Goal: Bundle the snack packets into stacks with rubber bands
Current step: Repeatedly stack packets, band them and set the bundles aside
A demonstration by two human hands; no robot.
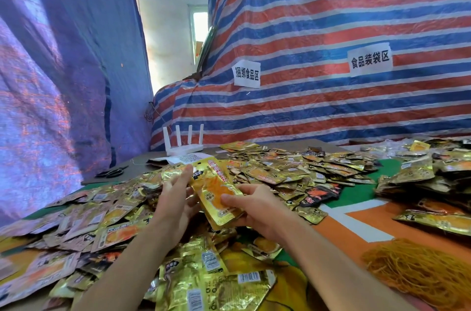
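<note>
A stack of gold and orange snack packets stands tilted above the table's middle, held between both hands. My right hand grips its lower right edge, thumb on the front. My left hand presses its left side with fingers spread upward. Loose gold packets cover the table all around in heaps. A pile of orange-brown rubber bands lies at the lower right, apart from both hands. No band is visible on the held stack.
A white router with several antennas stands at the table's far left, black scissors beside it. A striped tarp wall with two paper signs rises behind. More packets are heaped at the right. Orange and green cloth covers the table.
</note>
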